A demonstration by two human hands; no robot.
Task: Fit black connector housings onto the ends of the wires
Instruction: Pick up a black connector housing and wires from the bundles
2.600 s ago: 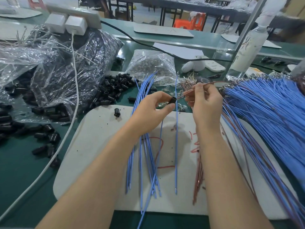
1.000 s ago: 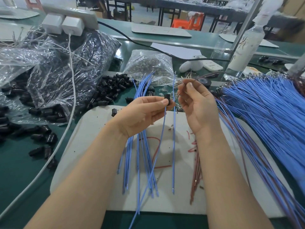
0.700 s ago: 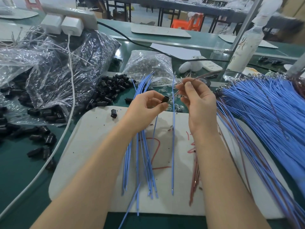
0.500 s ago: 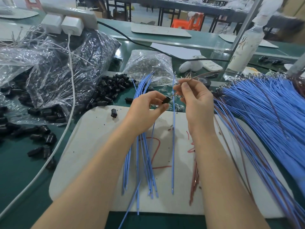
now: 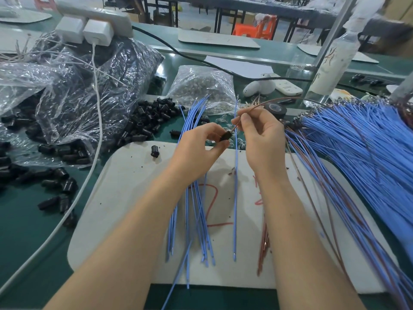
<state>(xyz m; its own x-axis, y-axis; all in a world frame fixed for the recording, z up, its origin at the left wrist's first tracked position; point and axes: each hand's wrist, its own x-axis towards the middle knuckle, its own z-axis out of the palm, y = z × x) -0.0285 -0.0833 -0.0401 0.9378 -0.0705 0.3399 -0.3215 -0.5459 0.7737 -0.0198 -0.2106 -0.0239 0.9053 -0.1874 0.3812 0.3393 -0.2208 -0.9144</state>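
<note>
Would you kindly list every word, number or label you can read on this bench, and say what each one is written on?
"2": red numeral drawn on the white mat, partly under the blue wires.
Other red strokes on the mat: partly hidden, unreadable.
Bottle: reddish print, too blurred to read.
Tape roll: core label too small to read.

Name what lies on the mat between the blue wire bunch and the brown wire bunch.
Head view: one single blue wire lies alone on the white mat, between the blue bunch and the brown bunch, beside red marker strokes.
</note>
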